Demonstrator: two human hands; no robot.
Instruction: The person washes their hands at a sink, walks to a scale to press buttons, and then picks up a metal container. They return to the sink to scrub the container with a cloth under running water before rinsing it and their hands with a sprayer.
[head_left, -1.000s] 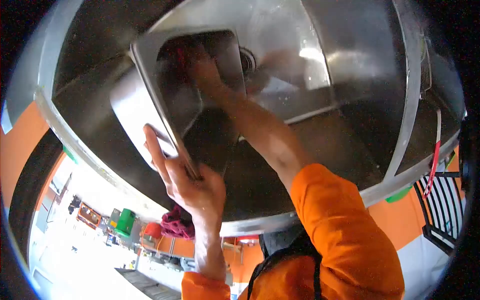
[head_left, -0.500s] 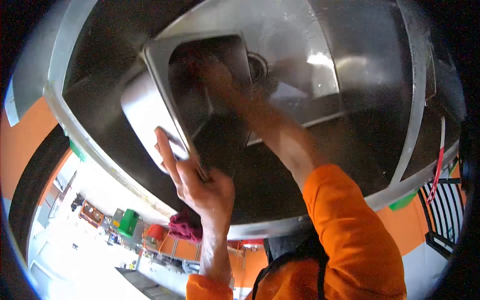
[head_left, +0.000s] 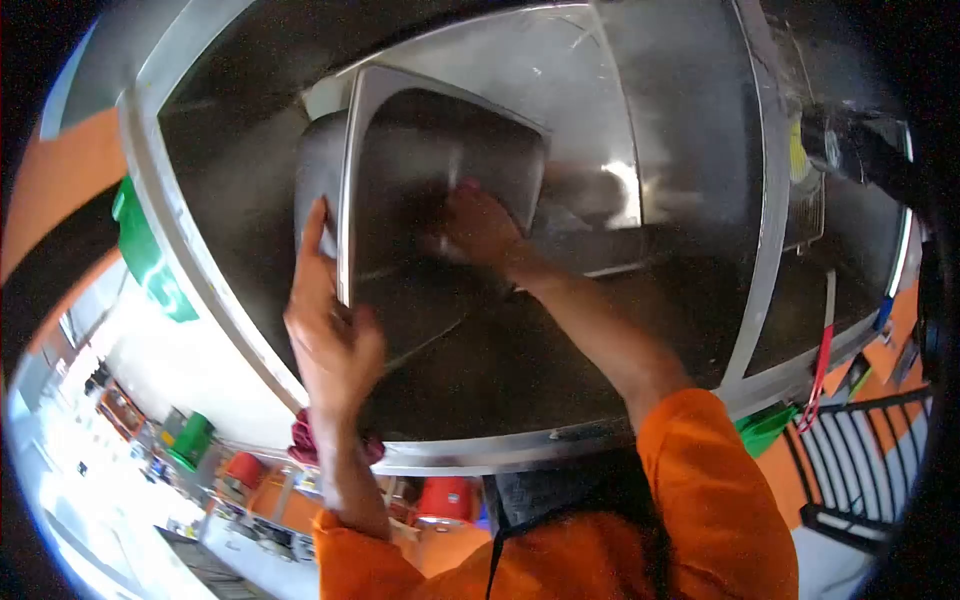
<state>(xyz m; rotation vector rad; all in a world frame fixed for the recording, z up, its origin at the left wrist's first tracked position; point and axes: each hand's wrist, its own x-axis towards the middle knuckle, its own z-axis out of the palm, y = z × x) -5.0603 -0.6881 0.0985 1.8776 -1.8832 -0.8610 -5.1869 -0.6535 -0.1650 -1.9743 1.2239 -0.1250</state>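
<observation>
A deep stainless steel food pan (head_left: 348, 180) is tilted on its side inside a metal sink (head_left: 690, 310). My left hand (head_left: 335, 335) grips the pan's near rim, fingers along the outer wall and thumb on the inner side. Inside the pan, my right hand (head_left: 482, 225) is curled close to the inner wall. It is dim and smeared there, and what its fingers hold, if anything, cannot be made out.
A flat shiny metal piece (head_left: 590, 120) lies behind the pan in the sink. A dark red cloth (head_left: 303, 440) hangs on the front edge, left of my body. A raised metal divider (head_left: 765, 180) stands to the right, with a red and white strip (head_left: 824, 360) beyond it.
The pan has turned more upright, its opening now facing right. My right hand has shifted right and down inside it. My left hand still grips the near rim, and the camera view has swung.
</observation>
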